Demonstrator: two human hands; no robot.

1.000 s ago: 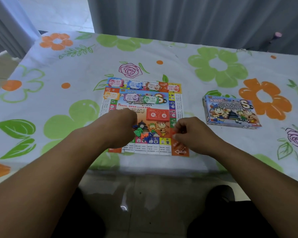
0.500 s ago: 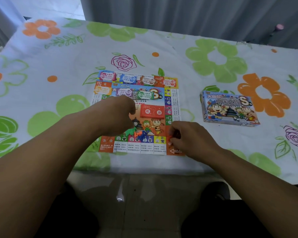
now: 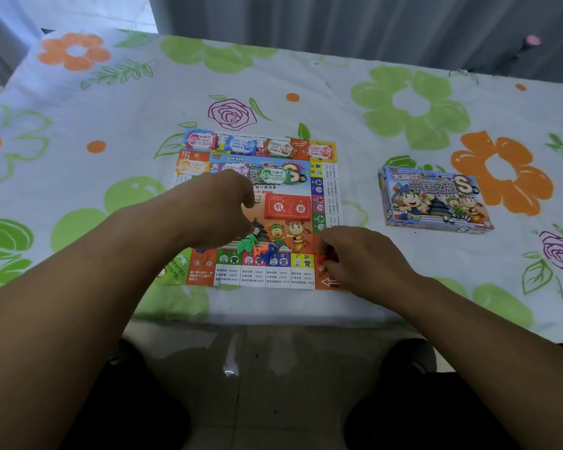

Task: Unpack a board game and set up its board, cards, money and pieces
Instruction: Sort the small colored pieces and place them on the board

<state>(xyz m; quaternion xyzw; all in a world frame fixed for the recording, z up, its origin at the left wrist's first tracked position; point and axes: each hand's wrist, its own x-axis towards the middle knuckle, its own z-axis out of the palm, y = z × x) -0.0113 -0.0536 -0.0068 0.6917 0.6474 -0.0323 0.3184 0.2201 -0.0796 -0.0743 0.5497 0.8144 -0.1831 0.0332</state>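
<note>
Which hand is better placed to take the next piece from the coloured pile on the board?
Left, probably. The left hand is beside the pile of pieces; the right hand, at the board's near right corner, seems to pinch an orange piece.

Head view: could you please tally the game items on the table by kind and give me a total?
Board: 1
Box: 1
Red card deck: 1
Money stacks: 7
Total: 10, leaving out the small plastic pieces, which are too heaped together to count.
</note>
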